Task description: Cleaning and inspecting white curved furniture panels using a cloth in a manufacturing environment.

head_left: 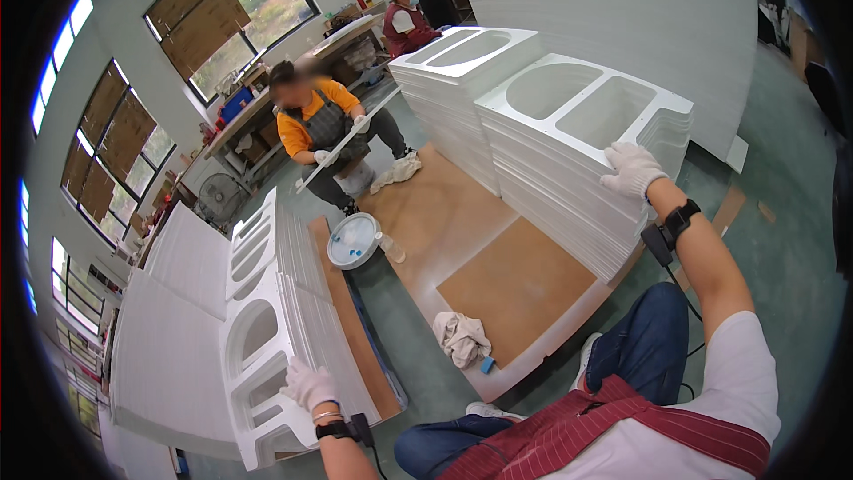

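My left hand [309,385], in a white knit glove, is at the near right edge of a white panel with cut-out openings [258,338], which stands on edge at the front of a row of panels. Its fingers are apart and reach toward the panel's frame. On the other side, my gloved right hand [633,171] rests at the near corner of a tall stack of similar white panels [560,178] lying flat. Its fingers are spread against the corner, not wrapped round it. Both wrists carry black strapped devices.
Between the stacks lies brown board [520,280] with a crumpled cloth [462,340] and small blue block [487,364]. A white bucket [353,241] and clear bottle [391,247] stand beyond. A person in orange [324,116] holds a white strip [355,133]; another sits farther back.
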`<state>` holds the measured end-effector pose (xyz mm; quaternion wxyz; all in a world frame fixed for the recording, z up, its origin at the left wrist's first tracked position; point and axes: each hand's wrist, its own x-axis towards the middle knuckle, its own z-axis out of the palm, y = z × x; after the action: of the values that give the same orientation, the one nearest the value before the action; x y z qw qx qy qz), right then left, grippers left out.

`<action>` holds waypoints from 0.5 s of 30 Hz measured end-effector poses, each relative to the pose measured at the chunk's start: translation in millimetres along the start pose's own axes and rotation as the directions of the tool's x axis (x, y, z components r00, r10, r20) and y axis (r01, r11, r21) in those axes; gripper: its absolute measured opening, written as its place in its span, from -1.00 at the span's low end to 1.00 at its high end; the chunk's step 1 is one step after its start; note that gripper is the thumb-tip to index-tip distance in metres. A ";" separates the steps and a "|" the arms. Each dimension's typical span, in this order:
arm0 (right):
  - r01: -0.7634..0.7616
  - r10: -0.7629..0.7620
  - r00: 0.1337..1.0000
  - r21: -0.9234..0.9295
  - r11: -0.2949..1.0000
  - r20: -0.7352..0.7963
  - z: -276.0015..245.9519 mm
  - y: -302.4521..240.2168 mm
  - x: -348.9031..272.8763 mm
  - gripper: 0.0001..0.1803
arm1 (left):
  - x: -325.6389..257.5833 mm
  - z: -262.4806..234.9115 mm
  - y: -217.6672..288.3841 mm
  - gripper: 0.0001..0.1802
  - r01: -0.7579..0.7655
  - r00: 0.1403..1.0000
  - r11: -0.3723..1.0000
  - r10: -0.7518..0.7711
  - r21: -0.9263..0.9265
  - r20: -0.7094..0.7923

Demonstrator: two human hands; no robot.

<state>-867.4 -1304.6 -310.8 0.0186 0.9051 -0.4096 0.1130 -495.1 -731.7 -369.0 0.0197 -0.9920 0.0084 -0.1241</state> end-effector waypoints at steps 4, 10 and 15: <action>0.057 -0.062 0.995 -0.068 0.996 -0.081 34.2 20.7 16.8 -0.45 | -52.5 -10.3 77.5 -0.24 -0.344 0.939 0.913 0.335 -0.219 -0.080; 0.035 -0.021 0.977 -0.062 0.997 0.212 2.8 14.0 23.1 -0.50 | -153.8 -27.1 225.4 -0.22 -0.331 0.722 0.595 0.659 -0.732 0.210; 0.197 -0.173 0.975 -0.187 0.962 0.136 -22.4 -9.0 -27.9 -0.46 | -235.7 -22.2 307.5 -0.31 -0.062 0.448 0.202 0.881 -0.977 0.153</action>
<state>-882.7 -1275.2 -294.6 0.0953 0.9381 -0.3327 0.0152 -732.5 -1034.7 -418.2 -0.4606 -0.7204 0.4119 0.3151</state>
